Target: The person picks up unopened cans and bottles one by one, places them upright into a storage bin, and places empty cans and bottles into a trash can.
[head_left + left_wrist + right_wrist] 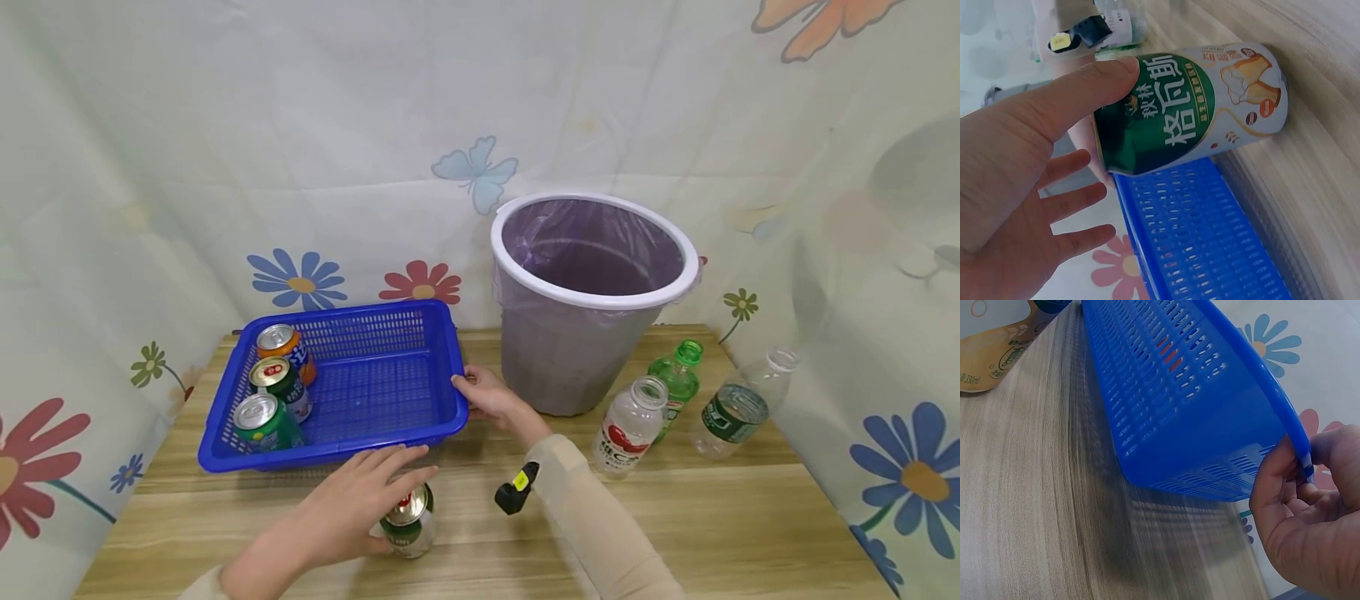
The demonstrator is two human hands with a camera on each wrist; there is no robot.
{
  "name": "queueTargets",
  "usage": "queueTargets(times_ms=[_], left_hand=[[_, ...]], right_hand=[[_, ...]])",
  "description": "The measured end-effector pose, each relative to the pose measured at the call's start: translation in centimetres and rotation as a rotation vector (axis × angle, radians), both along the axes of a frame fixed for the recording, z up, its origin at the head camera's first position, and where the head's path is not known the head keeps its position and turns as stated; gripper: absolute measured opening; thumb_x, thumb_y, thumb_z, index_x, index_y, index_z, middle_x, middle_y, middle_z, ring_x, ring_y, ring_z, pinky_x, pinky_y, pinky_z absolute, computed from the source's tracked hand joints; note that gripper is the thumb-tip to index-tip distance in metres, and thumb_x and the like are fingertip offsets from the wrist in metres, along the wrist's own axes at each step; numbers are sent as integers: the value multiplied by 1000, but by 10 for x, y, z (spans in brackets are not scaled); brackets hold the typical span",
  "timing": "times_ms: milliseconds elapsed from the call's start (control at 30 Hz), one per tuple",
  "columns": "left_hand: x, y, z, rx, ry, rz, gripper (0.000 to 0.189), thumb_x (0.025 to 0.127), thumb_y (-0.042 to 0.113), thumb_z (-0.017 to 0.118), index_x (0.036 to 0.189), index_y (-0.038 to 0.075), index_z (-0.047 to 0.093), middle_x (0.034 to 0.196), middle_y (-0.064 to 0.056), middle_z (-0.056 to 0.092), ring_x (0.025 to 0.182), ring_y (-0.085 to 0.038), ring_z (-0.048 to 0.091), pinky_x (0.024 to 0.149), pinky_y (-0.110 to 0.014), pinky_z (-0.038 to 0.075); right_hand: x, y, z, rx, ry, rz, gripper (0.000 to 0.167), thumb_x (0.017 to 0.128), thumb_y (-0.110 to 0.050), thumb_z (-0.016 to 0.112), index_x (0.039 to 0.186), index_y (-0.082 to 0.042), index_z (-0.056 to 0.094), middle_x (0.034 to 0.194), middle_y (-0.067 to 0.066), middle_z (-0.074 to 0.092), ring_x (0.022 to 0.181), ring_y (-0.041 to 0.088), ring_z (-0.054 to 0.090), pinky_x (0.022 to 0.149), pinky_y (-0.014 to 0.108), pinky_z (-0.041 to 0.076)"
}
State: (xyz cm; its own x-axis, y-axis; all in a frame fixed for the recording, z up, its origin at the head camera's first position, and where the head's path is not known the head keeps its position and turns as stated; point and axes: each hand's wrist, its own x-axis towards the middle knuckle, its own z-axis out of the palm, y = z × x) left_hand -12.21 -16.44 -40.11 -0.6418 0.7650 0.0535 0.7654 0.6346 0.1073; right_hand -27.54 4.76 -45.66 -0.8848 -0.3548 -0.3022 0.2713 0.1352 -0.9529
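A green-and-white drink can [409, 527] stands on the table in front of the blue plastic basket [375, 400]. My left hand [358, 504] is at that can, its fingers stretched over the top; in the left wrist view the thumb [1107, 78] lies across the can's upper side and the other fingers are spread apart from it. With thumb and fingers, my right hand [1310, 512] pinches the basket's right rim. Inside the basket, along its left side, stand an orange can [300, 354], a dark green can [288, 385] and a green can [272, 429].
Behind and to the right stands a grey trash bin [566, 358] lined with a purple bag. Beside it are a clear bottle with a red label [624, 437], a green bottle [677, 379] and a clear bottle with a dark green label [738, 410]. Patterned cloth hangs around the table.
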Motion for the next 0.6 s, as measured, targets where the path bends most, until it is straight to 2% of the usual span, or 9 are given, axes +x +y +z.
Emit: queueTargets(times_ms=[367,600], left_hand=[[-2,8,-10,-3,28,-47,94,59,41,84,138,19,39,143,-7,37,127,-30,39,98,-49,40],[-3,11,-16,-3,6,-62,94,59,41,84,138,22,37,142,-7,38,127,-29,39,96,-50,41]], right_hand=[[1,0,2,5,-4,0,30,97,-18,44,119,2,44,117,25,56,97,33,62,70,35,56],[0,0,1,10,3,-2,29,97,-18,44,118,2,45,114,24,58,90,27,65,70,36,56]])
